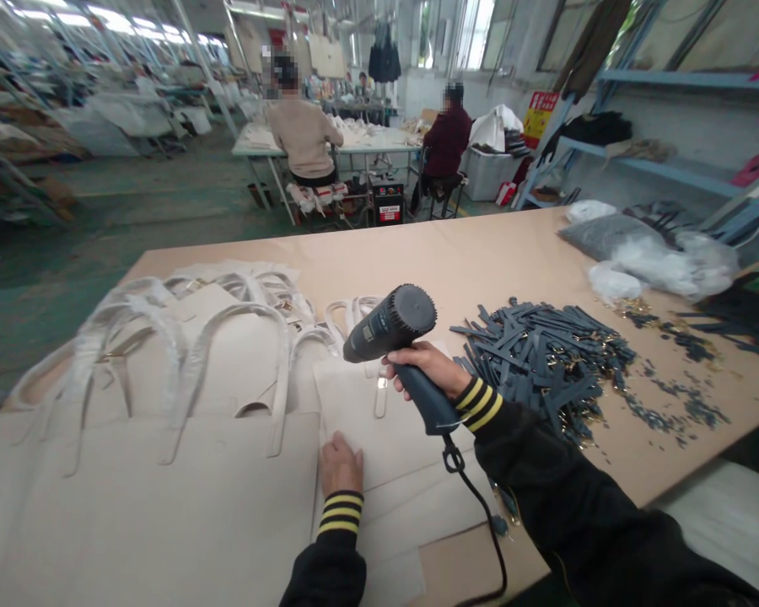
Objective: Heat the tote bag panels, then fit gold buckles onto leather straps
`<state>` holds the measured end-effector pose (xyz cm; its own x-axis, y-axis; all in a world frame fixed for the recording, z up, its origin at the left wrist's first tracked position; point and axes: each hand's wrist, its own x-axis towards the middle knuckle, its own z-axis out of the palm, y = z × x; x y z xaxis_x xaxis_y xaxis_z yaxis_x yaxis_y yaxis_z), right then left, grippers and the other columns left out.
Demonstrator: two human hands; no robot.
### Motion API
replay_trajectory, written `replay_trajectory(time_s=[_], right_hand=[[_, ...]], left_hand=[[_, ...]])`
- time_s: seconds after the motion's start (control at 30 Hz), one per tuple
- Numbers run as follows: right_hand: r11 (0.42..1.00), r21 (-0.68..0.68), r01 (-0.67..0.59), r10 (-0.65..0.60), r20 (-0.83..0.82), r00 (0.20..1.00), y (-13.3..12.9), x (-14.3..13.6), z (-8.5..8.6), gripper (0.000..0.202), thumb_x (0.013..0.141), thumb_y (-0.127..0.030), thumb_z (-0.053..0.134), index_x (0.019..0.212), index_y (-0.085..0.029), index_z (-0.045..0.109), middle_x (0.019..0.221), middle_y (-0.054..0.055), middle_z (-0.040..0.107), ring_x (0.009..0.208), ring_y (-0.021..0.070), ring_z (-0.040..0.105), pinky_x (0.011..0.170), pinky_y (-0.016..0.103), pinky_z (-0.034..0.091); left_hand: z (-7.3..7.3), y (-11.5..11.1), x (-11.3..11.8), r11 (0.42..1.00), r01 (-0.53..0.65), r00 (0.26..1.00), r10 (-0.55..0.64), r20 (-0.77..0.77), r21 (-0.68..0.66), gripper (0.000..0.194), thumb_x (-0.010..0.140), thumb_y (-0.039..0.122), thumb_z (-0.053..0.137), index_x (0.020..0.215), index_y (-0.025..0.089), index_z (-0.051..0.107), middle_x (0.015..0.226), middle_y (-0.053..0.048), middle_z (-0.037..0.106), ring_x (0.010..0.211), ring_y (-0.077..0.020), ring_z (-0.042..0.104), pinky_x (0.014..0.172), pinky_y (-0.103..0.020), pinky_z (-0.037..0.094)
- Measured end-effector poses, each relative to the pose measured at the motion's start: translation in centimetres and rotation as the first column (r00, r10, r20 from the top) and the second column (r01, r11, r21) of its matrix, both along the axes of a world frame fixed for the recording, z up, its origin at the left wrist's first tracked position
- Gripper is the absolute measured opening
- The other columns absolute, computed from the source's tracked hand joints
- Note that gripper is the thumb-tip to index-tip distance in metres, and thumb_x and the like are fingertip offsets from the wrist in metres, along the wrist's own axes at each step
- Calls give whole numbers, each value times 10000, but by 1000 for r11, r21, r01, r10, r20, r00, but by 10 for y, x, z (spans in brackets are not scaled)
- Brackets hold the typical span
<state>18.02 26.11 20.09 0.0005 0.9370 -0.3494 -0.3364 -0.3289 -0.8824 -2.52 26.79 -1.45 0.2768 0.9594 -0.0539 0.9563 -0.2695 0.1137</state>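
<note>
My right hand (433,368) is closed around the handle of a black hair dryer (389,324), held above the table. The dryer's narrow end points left and down, its round grille faces right, and a black cord hangs from the handle. Beneath it lies a beige bag panel (354,405) with a strap tab and a small shiny metal piece. My left hand (341,465) rests on the panel's left edge with its fingers partly spread, beside a larger beige bag (246,497). Looped handles (240,316), some wrapped in clear plastic, lie across the bags on the left.
A heap of dark strap pieces (537,362) with gold metal bits lies right of the dryer. Plastic bags (645,249) sit at the table's (481,244) far right. Beyond, two people sit at a white worktable (379,143); blue shelves (664,164) stand at right.
</note>
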Motion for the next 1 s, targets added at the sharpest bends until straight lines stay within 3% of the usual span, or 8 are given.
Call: replay_trajectory(time_s=[0.1, 0.23, 0.47, 0.63, 0.77, 0.9, 1.0], right_hand=[[1000, -11, 20, -18, 179, 984, -24, 17, 6, 207, 710, -275, 613, 815, -105, 560, 683, 51, 589, 492, 125, 561, 373, 207, 482], [986, -40, 159, -136, 347, 928, -51, 40, 10, 179, 719, -260, 618, 797, -113, 552, 685, 45, 582, 488, 121, 560, 371, 205, 479], [976, -91, 197, -174, 216, 961, -58, 50, -3, 174, 724, -254, 609, 794, -105, 552, 667, 51, 590, 478, 118, 548, 370, 215, 478], [994, -49, 102, -99, 64, 993, -61, 42, -1, 225, 722, -291, 619, 820, -94, 575, 687, 54, 591, 502, 122, 556, 380, 211, 482], [998, -16, 69, -68, 22, 997, -46, 29, -2, 186, 720, -275, 611, 770, -100, 573, 668, 47, 590, 505, 124, 556, 388, 213, 486], [997, -45, 56, -53, 56, 997, -44, 26, -7, 183, 725, -276, 603, 723, -97, 563, 619, 46, 579, 497, 125, 551, 390, 211, 485], [998, -64, 9, -5, 54, 999, -65, 31, -2, 196, 716, -268, 610, 798, -96, 567, 666, 51, 593, 498, 127, 556, 375, 212, 480]], left_hand=[[0, -1, 2, 1000, -6, 1000, 6, -3, -18, 445, 779, 256, 508, 1140, 1, 450, 918, -150, 520, 874, -249, 500, 799, -336, 381], [1, 1, 9, 1000, 6, 1000, -6, 10, -26, 411, 769, 280, 523, 1094, 33, 478, 1011, -162, 481, 938, -266, 474, 842, -351, 355], [11, -1, 17, 997, -42, 999, 42, 0, -65, 373, 765, 304, 532, 1014, 32, 481, 962, -167, 486, 911, -280, 485, 801, -361, 367], [6, -10, 20, 985, -103, 994, 107, 24, -137, 441, 744, 311, 569, 1059, 24, 456, 968, -195, 508, 895, -294, 521, 770, -373, 387], [6, -10, 19, 968, -136, 982, 160, 100, -210, 453, 755, 286, 551, 1121, 46, 431, 991, -201, 532, 924, -297, 540, 763, -386, 408], [12, -5, 15, 942, -140, 952, 213, 221, -305, 308, 770, 196, 501, 1048, 64, 488, 930, -159, 578, 913, -262, 561, 791, -373, 422], [17, 0, 10, 907, -120, 906, 267, 330, -404, 162, 751, 149, 506, 901, 120, 558, 784, -73, 599, 827, -210, 580, 780, -346, 443]])
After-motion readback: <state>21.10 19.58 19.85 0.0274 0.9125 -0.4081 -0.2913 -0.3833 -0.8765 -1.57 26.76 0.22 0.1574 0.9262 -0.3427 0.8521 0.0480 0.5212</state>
